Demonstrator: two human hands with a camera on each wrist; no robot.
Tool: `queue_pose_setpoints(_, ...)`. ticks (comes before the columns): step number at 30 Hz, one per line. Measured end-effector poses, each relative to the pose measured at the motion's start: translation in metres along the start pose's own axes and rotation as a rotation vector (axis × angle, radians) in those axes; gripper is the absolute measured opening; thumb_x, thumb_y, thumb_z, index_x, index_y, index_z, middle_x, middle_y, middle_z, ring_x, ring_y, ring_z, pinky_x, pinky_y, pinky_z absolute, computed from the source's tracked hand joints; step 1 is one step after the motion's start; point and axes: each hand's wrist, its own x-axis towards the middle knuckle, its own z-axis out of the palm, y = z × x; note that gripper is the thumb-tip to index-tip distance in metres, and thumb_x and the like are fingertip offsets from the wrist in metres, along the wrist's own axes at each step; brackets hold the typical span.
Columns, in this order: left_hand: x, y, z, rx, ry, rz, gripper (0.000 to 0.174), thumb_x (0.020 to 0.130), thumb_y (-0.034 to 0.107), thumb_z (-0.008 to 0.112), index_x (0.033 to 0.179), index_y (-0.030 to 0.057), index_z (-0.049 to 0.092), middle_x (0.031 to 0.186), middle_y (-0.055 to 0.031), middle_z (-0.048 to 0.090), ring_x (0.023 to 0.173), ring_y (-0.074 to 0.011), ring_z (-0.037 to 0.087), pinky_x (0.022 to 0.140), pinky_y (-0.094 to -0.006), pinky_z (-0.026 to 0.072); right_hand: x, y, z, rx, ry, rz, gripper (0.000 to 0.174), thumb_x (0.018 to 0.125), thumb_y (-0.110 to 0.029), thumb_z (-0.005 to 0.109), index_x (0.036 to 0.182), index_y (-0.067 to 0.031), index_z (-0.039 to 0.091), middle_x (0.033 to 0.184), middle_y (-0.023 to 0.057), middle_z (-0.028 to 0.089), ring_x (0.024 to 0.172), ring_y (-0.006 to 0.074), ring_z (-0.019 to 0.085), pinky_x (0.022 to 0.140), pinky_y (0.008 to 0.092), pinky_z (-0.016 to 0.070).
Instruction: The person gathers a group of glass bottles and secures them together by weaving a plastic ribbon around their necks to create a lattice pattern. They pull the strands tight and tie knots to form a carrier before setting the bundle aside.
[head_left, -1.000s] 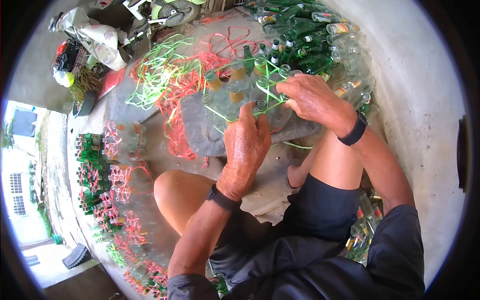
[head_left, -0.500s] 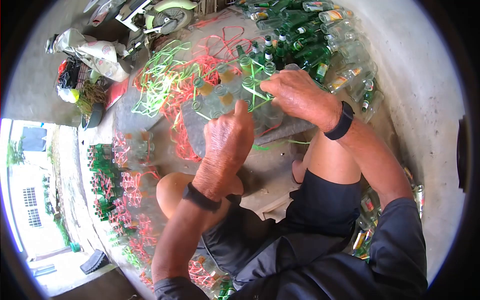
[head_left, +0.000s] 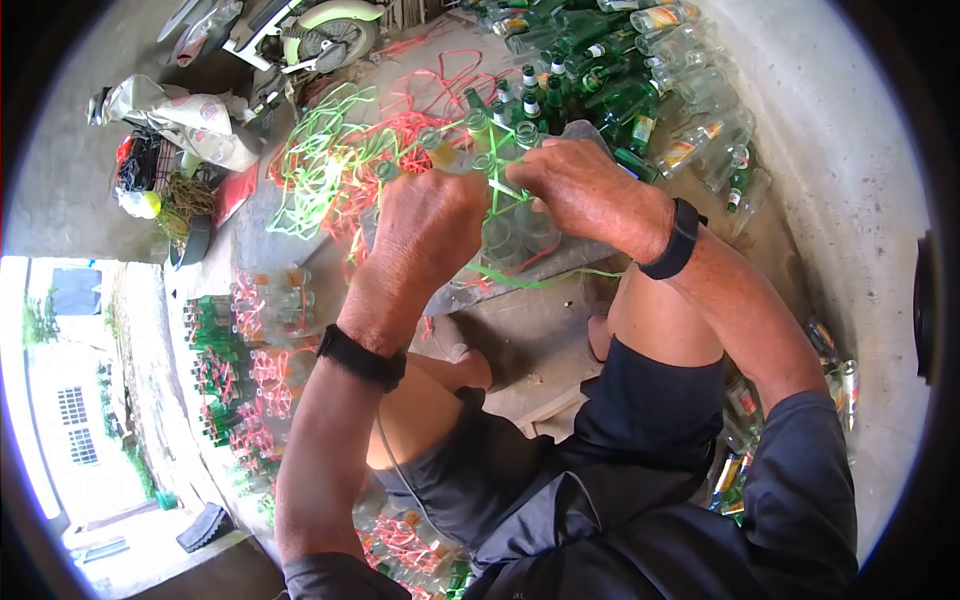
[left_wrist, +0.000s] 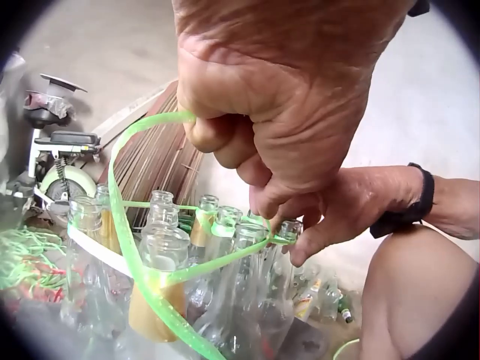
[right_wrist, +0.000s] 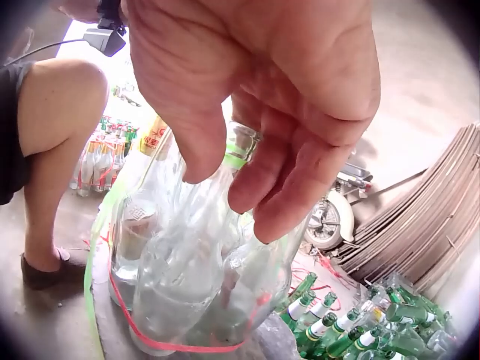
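Observation:
Clear bottles [right_wrist: 180, 270] stand bunched upright on a grey slab, with a red strap [right_wrist: 180, 348] round their lower part. Green strap [left_wrist: 214, 264] runs around and between their necks. My left hand [head_left: 425, 230], fingers curled, grips a length of it above the near left bottles; in the left wrist view a wide loop hangs from that hand [left_wrist: 274, 97]. On the bunch's right side my right hand [head_left: 595, 190] holds a bottle neck [right_wrist: 244, 139] between thumb and fingers, green strap lying around that neck. The left hand hides some bottle tops in the head view.
Tangled green and red straps [head_left: 330, 170] lie left of the slab. Green and clear bottles [head_left: 690, 140] are heaped by the right wall. Strapped bottle bundles [head_left: 270, 305] stand at left; a scooter [head_left: 325, 40] is behind.
My left hand has moved left across the bottle tops and its fingers have curled in. The right hand stays by the same bottle necks. The head view has shifted slightly.

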Motion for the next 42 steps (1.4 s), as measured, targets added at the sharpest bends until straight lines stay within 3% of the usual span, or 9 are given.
queue_pose_setpoints(10, 0.035, -0.028, 0.006, -0.261, -0.035, 0.025, 0.016, 0.084, 0.019, 0.077, 0.086, 0.0036, 0.079, 0.076, -0.0187, 0.073, 0.074, -0.0386, 0.073, 0.070, -0.0494, 0.0571, 0.002, -0.002, -0.005, -0.050, -0.122, 0.009, 0.036, 0.078, -0.007, 0.083, 0.112, -0.0045, 0.072, 0.100, 0.0157, 0.073, 0.102, 0.0403, 0.070, 0.085, 0.0501, 0.0561)
queue_pose_setpoints(17, 0.050, -0.041, 0.014, -0.448, -0.230, -0.004, 0.020, 0.080, 0.017, 0.076, 0.088, -0.0011, 0.079, 0.068, -0.0159, 0.070, 0.061, -0.0220, 0.067, 0.062, -0.0411, 0.0531, -0.002, 0.003, -0.003, -0.039, -0.128, -0.020, 0.039, 0.079, -0.008, 0.083, 0.116, -0.0061, 0.072, 0.100, 0.0138, 0.072, 0.103, 0.0376, 0.070, 0.085, 0.0479, 0.0564)
queue_pose_setpoints(19, 0.049, -0.042, 0.013, -0.410, -0.253, -0.031, 0.021, 0.080, 0.017, 0.076, 0.088, -0.0017, 0.079, 0.067, -0.0151, 0.069, 0.060, -0.0201, 0.065, 0.061, -0.0401, 0.0524, -0.004, 0.000, -0.002, -0.034, 0.119, -0.087, 0.014, 0.079, -0.007, 0.073, 0.093, -0.0072, 0.076, 0.082, 0.0158, 0.073, 0.087, 0.0374, 0.075, 0.075, 0.0491, 0.0596)
queue_pose_setpoints(23, 0.043, -0.047, 0.018, -0.480, -0.249, -0.066, 0.023, 0.082, 0.019, 0.077, 0.088, -0.0029, 0.079, 0.069, -0.0139, 0.071, 0.062, -0.0197, 0.066, 0.061, -0.0397, 0.0523, -0.013, -0.005, -0.001, -0.053, 0.069, -0.026, 0.017, 0.080, -0.006, 0.071, 0.096, -0.0102, 0.075, 0.093, 0.0111, 0.071, 0.099, 0.0324, 0.072, 0.082, 0.0455, 0.0584)
queue_pose_setpoints(26, 0.043, -0.047, 0.017, -0.506, -0.236, -0.070, 0.023, 0.083, 0.019, 0.078, 0.088, -0.0039, 0.078, 0.070, -0.0130, 0.071, 0.062, -0.0181, 0.066, 0.060, -0.0387, 0.0520, -0.016, -0.006, 0.002, -0.147, 0.173, -0.058, 0.018, 0.081, -0.008, 0.071, 0.097, -0.0133, 0.074, 0.105, 0.0076, 0.064, 0.110, 0.0275, 0.065, 0.089, 0.0415, 0.0552)
queue_pose_setpoints(28, 0.040, -0.049, 0.020, -0.508, -0.233, -0.100, 0.023, 0.083, 0.018, 0.078, 0.088, -0.0045, 0.078, 0.070, -0.0122, 0.071, 0.063, -0.0167, 0.065, 0.060, -0.0379, 0.0518, -0.012, -0.016, -0.006, -0.207, 0.185, -0.028, 0.011, 0.079, -0.011, 0.071, 0.090, -0.0133, 0.073, 0.112, 0.0066, 0.060, 0.114, 0.0251, 0.061, 0.091, 0.0404, 0.0527)
queue_pose_setpoints(34, 0.039, -0.051, 0.021, -0.591, -0.258, -0.115, 0.023, 0.084, 0.017, 0.077, 0.085, -0.0062, 0.075, 0.066, -0.0065, 0.062, 0.062, -0.0104, 0.057, 0.058, -0.0353, 0.0479, -0.003, -0.024, 0.005, -0.192, 0.224, -0.190, 0.003, 0.076, -0.012, 0.070, 0.076, -0.0095, 0.071, 0.100, 0.0060, 0.063, 0.107, 0.0243, 0.063, 0.090, 0.0400, 0.0520)
queue_pose_setpoints(37, 0.037, -0.052, 0.019, -0.576, -0.255, -0.095, 0.024, 0.085, 0.017, 0.076, 0.086, -0.0069, 0.074, 0.067, -0.0059, 0.061, 0.063, -0.0099, 0.054, 0.058, -0.0354, 0.0467, -0.001, -0.024, 0.008, -0.158, 0.202, -0.195, 0.005, 0.076, -0.012, 0.069, 0.077, -0.0088, 0.072, 0.096, 0.0056, 0.064, 0.105, 0.0238, 0.064, 0.090, 0.0387, 0.0517)
queue_pose_setpoints(42, 0.036, -0.051, 0.023, -0.494, -0.250, -0.097, 0.025, 0.085, 0.020, 0.075, 0.088, -0.0048, 0.075, 0.073, -0.0138, 0.068, 0.065, -0.0208, 0.064, 0.064, -0.0411, 0.0519, 0.000, -0.023, 0.013, -0.178, 0.178, -0.220, 0.006, 0.076, -0.012, 0.069, 0.079, -0.0093, 0.074, 0.099, 0.0053, 0.065, 0.106, 0.0234, 0.064, 0.092, 0.0392, 0.0512)
